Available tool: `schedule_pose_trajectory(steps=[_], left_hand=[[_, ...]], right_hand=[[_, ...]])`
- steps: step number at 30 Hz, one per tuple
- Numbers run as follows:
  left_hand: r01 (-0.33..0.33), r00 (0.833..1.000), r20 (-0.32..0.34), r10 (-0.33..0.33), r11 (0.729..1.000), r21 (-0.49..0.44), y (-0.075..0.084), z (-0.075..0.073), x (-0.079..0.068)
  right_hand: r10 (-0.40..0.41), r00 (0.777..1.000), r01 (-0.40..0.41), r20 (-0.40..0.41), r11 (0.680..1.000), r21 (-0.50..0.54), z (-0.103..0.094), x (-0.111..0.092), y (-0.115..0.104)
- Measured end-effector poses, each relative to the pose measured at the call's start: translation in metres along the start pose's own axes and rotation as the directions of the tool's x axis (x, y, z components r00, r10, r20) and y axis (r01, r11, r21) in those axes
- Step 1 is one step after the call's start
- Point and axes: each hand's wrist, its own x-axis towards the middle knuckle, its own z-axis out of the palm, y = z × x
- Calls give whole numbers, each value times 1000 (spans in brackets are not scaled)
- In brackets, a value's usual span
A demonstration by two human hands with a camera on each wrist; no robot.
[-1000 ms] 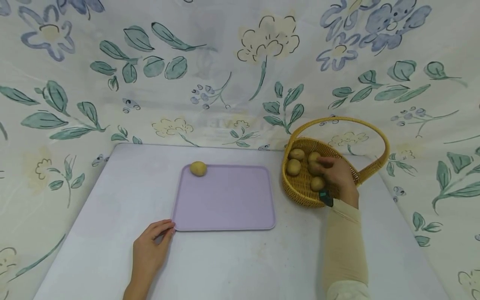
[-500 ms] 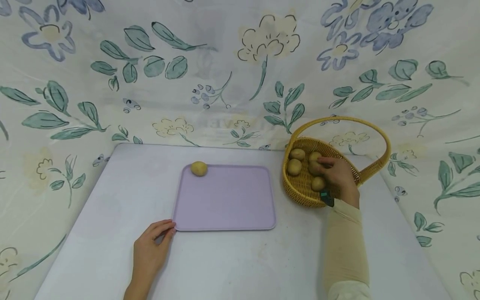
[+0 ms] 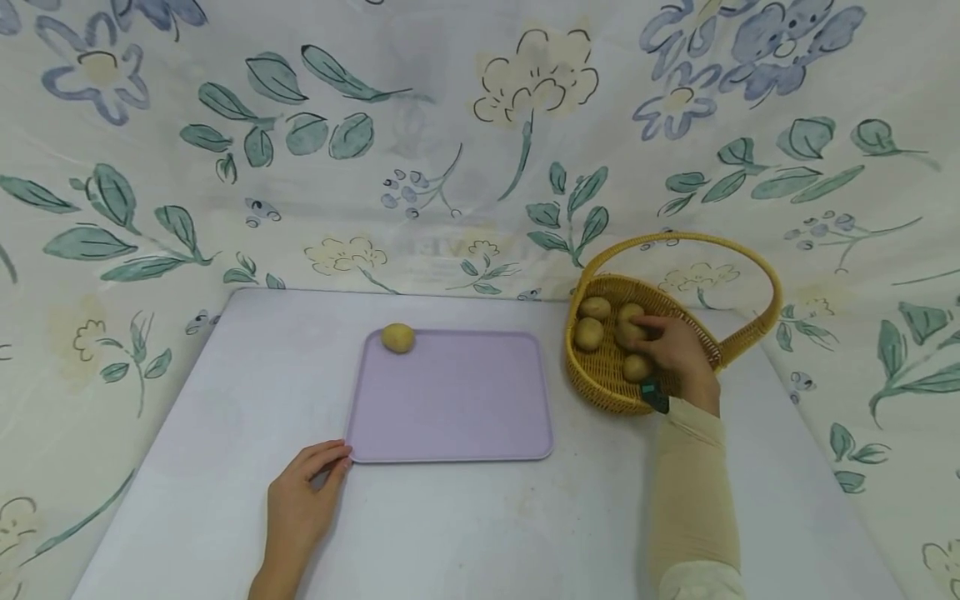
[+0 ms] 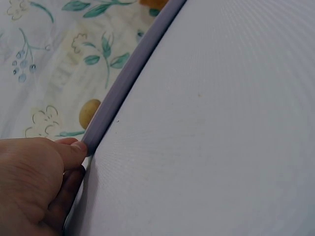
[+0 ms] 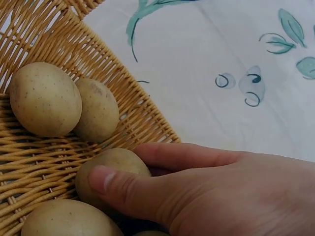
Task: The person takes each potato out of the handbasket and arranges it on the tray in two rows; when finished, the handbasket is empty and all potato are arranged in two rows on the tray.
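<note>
In the head view my right hand (image 3: pixel 678 350) reaches into a wicker basket (image 3: pixel 607 400) and grips a potato (image 3: pixel 628 336). The right wrist view shows the thumb (image 5: pixel 115 186) lying across this potato (image 5: pixel 106 162), with the fingers on its far side. Several more potatoes (image 3: pixel 588 334) lie around it in the basket. My left hand (image 3: pixel 303 492) holds the near left corner of a lilac tray (image 3: pixel 450 400), its thumb and fingertips pinching the rim (image 4: pixel 113 96) in the left wrist view. One potato (image 3: pixel 397 337) sits at the tray's far left corner.
The basket's tall arched handle (image 3: pixel 675 237) rises over the right hand's side. A white table (image 3: pixel 480 533) carries tray and basket. Behind it hangs a floral cloth (image 3: pixel 450 225).
Both hands stay in nearly the same place. The fingers of my right hand shift slightly on the potato in the basket.
</note>
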Motion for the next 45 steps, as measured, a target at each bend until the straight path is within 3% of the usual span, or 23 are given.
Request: schedule_pose_trajectory(steps=[7, 20, 31, 45], left_hand=[[23, 1000, 14, -23, 1000, 5, 1, -2, 1], [13, 1000, 10, -14, 1000, 23, 0, -3, 1], [4, 1000, 11, -4, 1000, 16, 0, -2, 0], [12, 1000, 10, -12, 1000, 11, 1, -2, 1]], right_hand=[[45, 999, -45, 12, 999, 16, -2, -1, -5], [31, 1000, -31, 0, 1000, 5, 2, 4, -4], [-45, 998, 42, -38, 997, -71, 3, 0, -6], [-65, 995, 66, -77, 998, 7, 6, -1, -3]])
